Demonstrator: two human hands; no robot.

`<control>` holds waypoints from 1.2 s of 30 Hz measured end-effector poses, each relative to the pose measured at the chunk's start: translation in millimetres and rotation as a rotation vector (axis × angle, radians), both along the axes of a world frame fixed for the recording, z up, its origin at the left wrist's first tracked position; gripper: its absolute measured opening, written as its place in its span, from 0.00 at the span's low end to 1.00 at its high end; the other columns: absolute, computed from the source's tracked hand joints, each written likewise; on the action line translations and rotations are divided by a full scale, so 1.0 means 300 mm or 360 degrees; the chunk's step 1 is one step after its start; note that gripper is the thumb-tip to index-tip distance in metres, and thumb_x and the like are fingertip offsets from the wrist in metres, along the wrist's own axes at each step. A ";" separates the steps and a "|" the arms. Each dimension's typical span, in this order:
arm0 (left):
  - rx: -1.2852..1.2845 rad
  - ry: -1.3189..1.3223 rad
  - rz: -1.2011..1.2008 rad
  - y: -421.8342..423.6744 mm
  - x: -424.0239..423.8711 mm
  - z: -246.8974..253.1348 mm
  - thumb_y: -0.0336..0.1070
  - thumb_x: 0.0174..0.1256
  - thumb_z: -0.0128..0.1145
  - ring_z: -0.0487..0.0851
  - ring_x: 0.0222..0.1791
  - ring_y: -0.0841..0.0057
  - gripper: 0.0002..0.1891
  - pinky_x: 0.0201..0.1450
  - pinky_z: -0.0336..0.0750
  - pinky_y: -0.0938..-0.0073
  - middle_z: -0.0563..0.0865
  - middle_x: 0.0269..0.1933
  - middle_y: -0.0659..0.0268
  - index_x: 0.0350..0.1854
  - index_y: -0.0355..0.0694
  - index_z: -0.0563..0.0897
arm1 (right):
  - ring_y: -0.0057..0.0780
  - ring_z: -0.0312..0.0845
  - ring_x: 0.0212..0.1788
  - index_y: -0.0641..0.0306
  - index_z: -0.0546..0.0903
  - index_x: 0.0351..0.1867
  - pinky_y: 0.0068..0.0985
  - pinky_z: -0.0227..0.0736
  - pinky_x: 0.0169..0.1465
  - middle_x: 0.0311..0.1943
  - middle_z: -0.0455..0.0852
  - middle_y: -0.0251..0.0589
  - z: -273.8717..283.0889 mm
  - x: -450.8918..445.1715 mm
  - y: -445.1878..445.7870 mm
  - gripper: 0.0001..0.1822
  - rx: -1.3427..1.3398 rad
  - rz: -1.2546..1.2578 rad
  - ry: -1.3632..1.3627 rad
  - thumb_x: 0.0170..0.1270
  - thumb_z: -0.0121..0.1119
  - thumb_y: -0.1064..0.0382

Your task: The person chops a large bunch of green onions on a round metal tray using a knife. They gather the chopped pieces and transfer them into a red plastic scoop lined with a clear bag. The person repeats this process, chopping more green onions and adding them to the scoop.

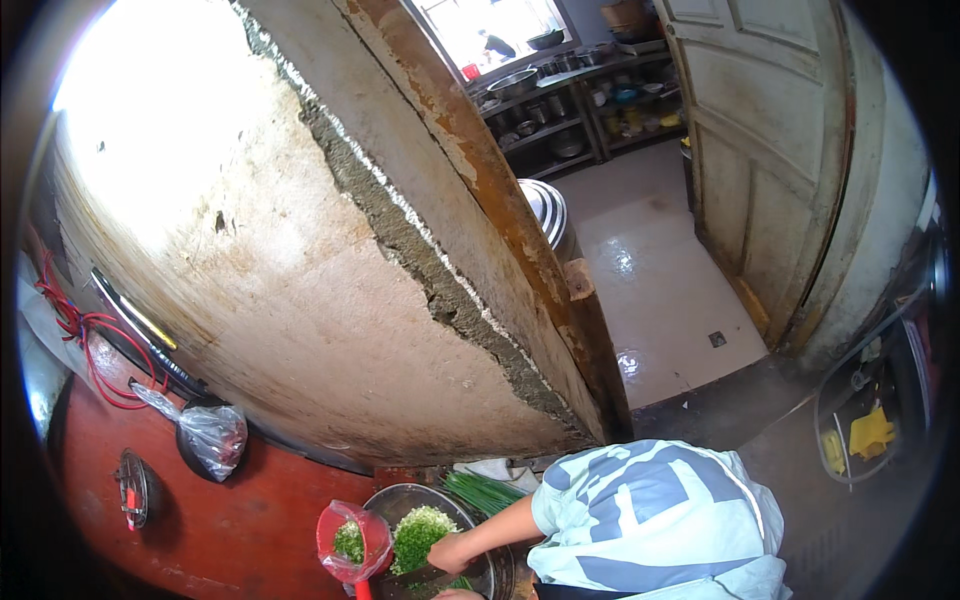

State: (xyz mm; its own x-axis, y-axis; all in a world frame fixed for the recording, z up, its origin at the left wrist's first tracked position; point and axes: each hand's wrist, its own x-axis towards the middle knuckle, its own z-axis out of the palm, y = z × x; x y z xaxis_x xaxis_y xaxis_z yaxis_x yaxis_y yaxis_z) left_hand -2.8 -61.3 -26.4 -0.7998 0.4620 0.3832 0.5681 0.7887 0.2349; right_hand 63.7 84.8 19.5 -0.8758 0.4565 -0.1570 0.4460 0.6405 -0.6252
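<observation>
At the bottom edge, my right hand [448, 553] is closed around what looks like a knife [409, 576], its dark blade partly hidden. Only a strip of my left hand [457, 595] shows below it, cut off by the frame, beside some green stalks [460, 582]. A mound of chopped green onions [421, 536], green and white, lies inside a round metal-rimmed pan or tray [469, 512]. To its left stands a red plastic dipper [324, 536] lined with a clear bag, with chopped greens [349, 541] inside. Long whole green stalks [484, 491] rest at the pan's far side.
A red tabletop [247, 540] carries a bagged item on a black dish [214, 439] and a small round metal object [133, 489]. A cracked wall [315, 337] rises behind. An open door [757, 150] shows a kitchen with shelves [547, 120]. A white cloth [499, 471] lies by the stalks.
</observation>
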 end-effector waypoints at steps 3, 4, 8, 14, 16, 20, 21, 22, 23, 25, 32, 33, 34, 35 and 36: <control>-0.0090 -0.0077 -0.0090 0.001 -0.001 0.057 0.56 0.63 0.53 0.83 0.43 0.49 0.25 0.48 0.74 0.45 0.84 0.43 0.47 0.41 0.34 0.81 | 0.41 0.84 0.20 0.75 0.82 0.18 0.35 0.78 0.21 0.17 0.84 0.50 0.021 0.031 -0.001 0.04 0.0062 0.0001 0.0022 0.46 0.57 0.77; -0.0144 -0.0115 -0.0116 -0.011 0.006 0.092 0.56 0.63 0.52 0.83 0.44 0.48 0.26 0.48 0.74 0.46 0.84 0.44 0.46 0.41 0.32 0.80 | 0.41 0.84 0.20 0.75 0.82 0.19 0.35 0.78 0.22 0.18 0.84 0.51 0.048 0.048 -0.013 0.04 0.0036 0.0011 0.0042 0.46 0.57 0.77; 0.0032 -0.0234 -0.0338 -0.059 -0.068 0.061 0.61 0.64 0.51 0.81 0.45 0.45 0.30 0.49 0.73 0.46 0.83 0.43 0.42 0.40 0.31 0.80 | 0.41 0.85 0.20 0.74 0.83 0.21 0.34 0.79 0.23 0.20 0.85 0.51 0.149 0.100 -0.058 0.03 -0.0015 0.0064 0.0138 0.46 0.58 0.76; -0.0600 -0.0393 -0.0386 -0.049 0.047 0.158 0.72 0.60 0.52 0.69 0.66 0.50 0.46 0.66 0.65 0.52 0.70 0.65 0.42 0.62 0.29 0.69 | 0.46 0.86 0.27 0.72 0.83 0.27 0.36 0.80 0.30 0.27 0.87 0.55 0.069 0.116 -0.016 0.07 0.0018 0.0066 0.0162 0.47 0.61 0.69; -0.0525 -0.0271 -0.0486 -0.049 0.087 0.197 0.63 0.58 0.60 0.76 0.57 0.52 0.38 0.60 0.70 0.52 0.76 0.58 0.42 0.58 0.33 0.74 | 0.45 0.86 0.26 0.73 0.83 0.27 0.36 0.80 0.29 0.27 0.87 0.55 0.053 0.115 -0.015 0.07 -0.0028 0.0074 0.0152 0.47 0.60 0.70; -0.0295 -0.0239 -0.0554 -0.100 0.089 0.225 0.50 0.54 0.68 0.77 0.53 0.49 0.26 0.53 0.71 0.49 0.77 0.54 0.42 0.46 0.34 0.77 | 0.39 0.83 0.18 0.76 0.82 0.27 0.34 0.77 0.21 0.20 0.85 0.51 0.236 0.180 -0.045 0.07 -0.0268 0.0365 -0.0124 0.48 0.56 0.73; -0.0163 -0.0222 -0.0552 -0.072 0.077 0.187 0.47 0.49 0.72 0.72 0.58 0.46 0.28 0.54 0.69 0.48 0.73 0.58 0.41 0.45 0.32 0.73 | 0.40 0.83 0.19 0.77 0.82 0.27 0.34 0.77 0.21 0.20 0.85 0.52 0.201 0.152 -0.009 0.07 -0.0301 0.0379 -0.0122 0.48 0.56 0.73; -0.0066 -0.0053 -0.0577 -0.106 0.018 0.129 0.48 0.45 0.74 0.68 0.60 0.44 0.34 0.58 0.66 0.48 0.70 0.59 0.40 0.48 0.32 0.71 | 0.41 0.84 0.19 0.78 0.82 0.27 0.35 0.77 0.22 0.20 0.85 0.52 0.313 0.207 -0.039 0.08 -0.0250 0.0429 -0.0019 0.48 0.56 0.72; 0.0054 0.0117 -0.0692 -0.067 0.001 0.088 0.50 0.41 0.77 0.64 0.63 0.43 0.39 0.62 0.62 0.48 0.67 0.61 0.38 0.51 0.33 0.69 | 0.43 0.85 0.22 0.79 0.81 0.35 0.36 0.79 0.24 0.23 0.86 0.54 0.282 0.207 0.002 0.12 -0.0170 0.0391 -0.0004 0.50 0.57 0.71; 0.0118 0.0091 -0.0717 -0.046 0.011 0.095 0.50 0.44 0.76 0.70 0.56 0.49 0.38 0.61 0.64 0.54 0.74 0.53 0.47 0.52 0.33 0.69 | 0.47 0.86 0.31 0.80 0.76 0.49 0.35 0.80 0.31 0.31 0.87 0.59 0.179 0.138 0.037 0.23 -0.0087 0.0445 -0.0157 0.53 0.62 0.65; 0.0067 -0.0232 -0.0587 -0.050 0.018 0.111 0.43 0.53 0.70 0.74 0.52 0.47 0.29 0.55 0.69 0.53 0.78 0.49 0.45 0.52 0.30 0.74 | 0.56 0.81 0.47 0.70 0.73 0.50 0.44 0.77 0.48 0.42 0.84 0.61 0.235 0.204 0.012 0.19 -0.0141 0.0269 -0.0112 0.59 0.55 0.62; 0.0049 -0.0237 -0.0595 -0.034 0.029 0.129 0.41 0.54 0.70 0.74 0.51 0.47 0.26 0.54 0.69 0.53 0.78 0.47 0.46 0.49 0.31 0.74 | 0.56 0.81 0.47 0.70 0.73 0.50 0.44 0.77 0.49 0.42 0.84 0.62 0.226 0.199 0.018 0.19 -0.0167 0.0271 -0.0128 0.60 0.54 0.62; 0.0103 -0.0241 -0.0589 -0.016 0.036 0.126 0.41 0.54 0.70 0.74 0.50 0.48 0.24 0.53 0.70 0.53 0.77 0.46 0.47 0.47 0.31 0.74 | 0.56 0.80 0.47 0.70 0.73 0.49 0.44 0.76 0.50 0.42 0.83 0.62 0.228 0.196 0.023 0.17 -0.0178 0.0251 -0.0184 0.62 0.53 0.62; 0.0139 -0.0256 -0.0583 -0.012 0.036 0.126 0.41 0.53 0.70 0.74 0.49 0.49 0.24 0.52 0.70 0.55 0.77 0.46 0.48 0.46 0.33 0.75 | 0.55 0.81 0.46 0.68 0.75 0.48 0.43 0.76 0.50 0.41 0.84 0.62 0.220 0.191 0.018 0.16 -0.0143 0.0282 -0.0124 0.62 0.52 0.62; 0.0152 -0.0245 -0.0554 0.002 0.051 0.136 0.42 0.53 0.70 0.75 0.49 0.49 0.24 0.52 0.70 0.55 0.77 0.46 0.49 0.46 0.33 0.75 | 0.56 0.81 0.46 0.70 0.74 0.49 0.43 0.76 0.50 0.40 0.84 0.62 0.207 0.186 0.029 0.17 -0.0134 0.0349 -0.0098 0.63 0.53 0.62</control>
